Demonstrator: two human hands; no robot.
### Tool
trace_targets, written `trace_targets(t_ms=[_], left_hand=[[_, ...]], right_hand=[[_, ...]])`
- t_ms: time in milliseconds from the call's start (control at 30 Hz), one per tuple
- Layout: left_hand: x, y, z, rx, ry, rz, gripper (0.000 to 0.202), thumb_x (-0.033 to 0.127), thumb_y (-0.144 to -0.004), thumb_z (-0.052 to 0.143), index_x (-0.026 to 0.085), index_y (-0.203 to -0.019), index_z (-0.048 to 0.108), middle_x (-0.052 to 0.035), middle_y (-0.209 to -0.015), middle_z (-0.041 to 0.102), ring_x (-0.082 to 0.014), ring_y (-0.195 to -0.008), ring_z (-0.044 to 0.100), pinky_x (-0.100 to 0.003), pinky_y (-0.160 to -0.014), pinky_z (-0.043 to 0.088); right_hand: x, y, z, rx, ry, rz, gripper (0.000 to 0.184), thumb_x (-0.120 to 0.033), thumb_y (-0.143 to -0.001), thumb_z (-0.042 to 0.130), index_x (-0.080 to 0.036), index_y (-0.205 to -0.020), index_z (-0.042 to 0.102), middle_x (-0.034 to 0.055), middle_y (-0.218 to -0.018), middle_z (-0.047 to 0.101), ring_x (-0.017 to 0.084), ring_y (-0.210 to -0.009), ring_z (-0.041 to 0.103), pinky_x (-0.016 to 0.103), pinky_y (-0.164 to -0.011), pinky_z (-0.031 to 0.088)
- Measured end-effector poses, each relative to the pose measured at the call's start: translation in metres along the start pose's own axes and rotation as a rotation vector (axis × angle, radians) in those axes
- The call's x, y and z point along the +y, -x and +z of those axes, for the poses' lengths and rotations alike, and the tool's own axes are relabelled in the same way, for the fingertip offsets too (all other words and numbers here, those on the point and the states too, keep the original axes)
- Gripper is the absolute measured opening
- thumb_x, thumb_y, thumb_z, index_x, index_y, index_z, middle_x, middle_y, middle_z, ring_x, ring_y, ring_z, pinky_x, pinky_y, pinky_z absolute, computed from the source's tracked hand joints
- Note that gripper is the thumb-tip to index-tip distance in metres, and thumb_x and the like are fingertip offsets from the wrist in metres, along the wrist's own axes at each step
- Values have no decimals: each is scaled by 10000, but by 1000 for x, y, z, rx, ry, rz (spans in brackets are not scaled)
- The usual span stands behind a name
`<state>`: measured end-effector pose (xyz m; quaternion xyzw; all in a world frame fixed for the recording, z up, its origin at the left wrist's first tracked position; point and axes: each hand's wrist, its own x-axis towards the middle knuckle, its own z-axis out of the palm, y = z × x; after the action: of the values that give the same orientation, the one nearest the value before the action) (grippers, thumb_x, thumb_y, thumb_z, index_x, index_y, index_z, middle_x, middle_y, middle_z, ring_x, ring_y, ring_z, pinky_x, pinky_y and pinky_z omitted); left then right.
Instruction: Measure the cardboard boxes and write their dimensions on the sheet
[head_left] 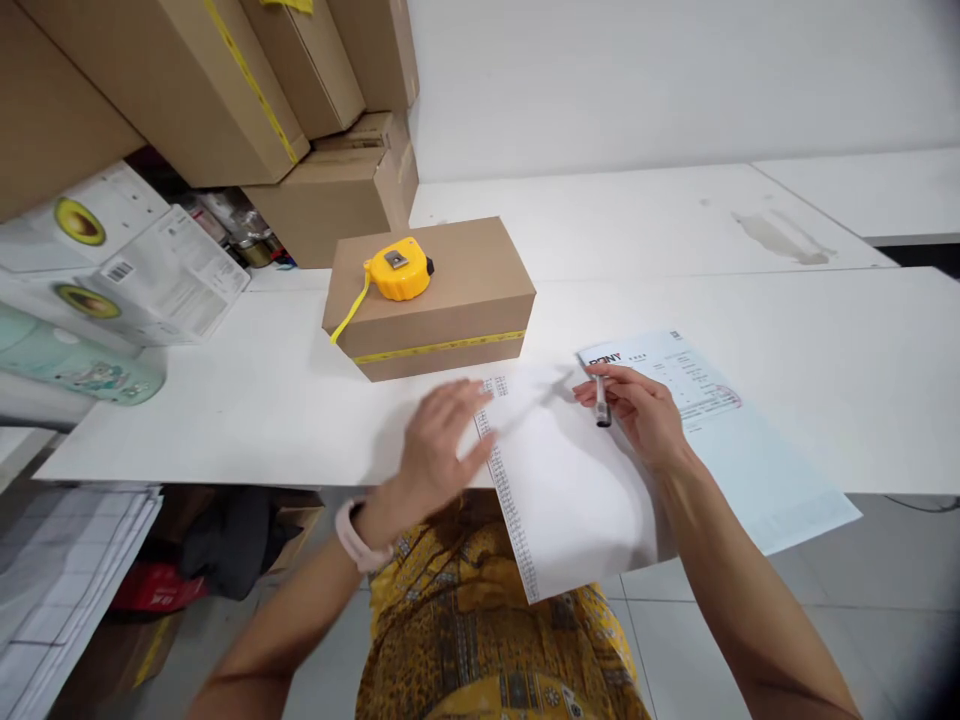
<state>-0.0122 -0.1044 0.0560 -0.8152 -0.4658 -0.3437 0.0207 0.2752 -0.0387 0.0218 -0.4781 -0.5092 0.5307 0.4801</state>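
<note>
My right hand [637, 410] is closed on a pen [601, 402], which rests over a white sheet [570, 480] with a printed column along its left edge. My left hand [442, 445], blurred by motion, lies with fingers stretched flat at that sheet's left edge. The sheet overhangs the front edge of the white table [225, 410]. Under it to the right lies a pale blue printed form [720, 420]. Just behind my hands stands a small brown cardboard box [442, 300] with a yellow tape measure [399, 268] on top, its tape hanging down the box's left side.
Large cardboard boxes [225, 90] are stacked at the back left above white product boxes [135, 260] and a green cylinder [75, 365]. Stacked paper [60, 570] sits below on the left. A wall closes the back. Tiled floor shows under the table.
</note>
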Motion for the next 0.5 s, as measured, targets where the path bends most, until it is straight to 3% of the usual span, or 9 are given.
trace_targets(t_ms=[100,200,333,433,500], left_hand=[[26,52,28,-324,-4,16,797,655,-962,469,139,-1550,315,-194,-1568,440,-336,-1484,374,-551,-1192,329],[22,68,36,-501,-33,57,947,755,-927,419,128,-1601,195,-199,-1647,279,-338,-1551,215,-557,-1252,169],[-12,49,22,-656,25,177,798,681,-969,440,223,-1594,251,-101,-1655,307,-260,-1559,213,-509,-1279,34],[-37,25,12,-728,108,269,689,615,-964,533,280,-1543,367,-57,-1634,365,-248,-1552,238,-503,-1279,56],[-48,12,12,-759,153,307,656,608,-945,574,296,-1502,425,-47,-1634,368,-251,-1550,244,-502,-1277,72]], right_hand=[[-5,22,-2,-13,-80,-34,237,-323,-852,707,-244,-1076,717,51,-958,793,235,-966,744,410,-891,578],[-9,40,1,29,-26,-84,253,-353,-823,780,-262,-1034,675,37,-965,797,223,-925,754,404,-874,589],[-14,58,5,136,49,-168,267,-465,-844,748,-261,-893,583,17,-807,766,226,-810,750,426,-836,582],[-17,63,5,233,150,-120,374,-629,-931,532,-265,-841,531,25,-709,703,238,-738,732,458,-812,566],[-17,60,4,227,182,-53,495,-725,-941,364,-268,-929,555,52,-751,700,259,-792,736,477,-815,562]])
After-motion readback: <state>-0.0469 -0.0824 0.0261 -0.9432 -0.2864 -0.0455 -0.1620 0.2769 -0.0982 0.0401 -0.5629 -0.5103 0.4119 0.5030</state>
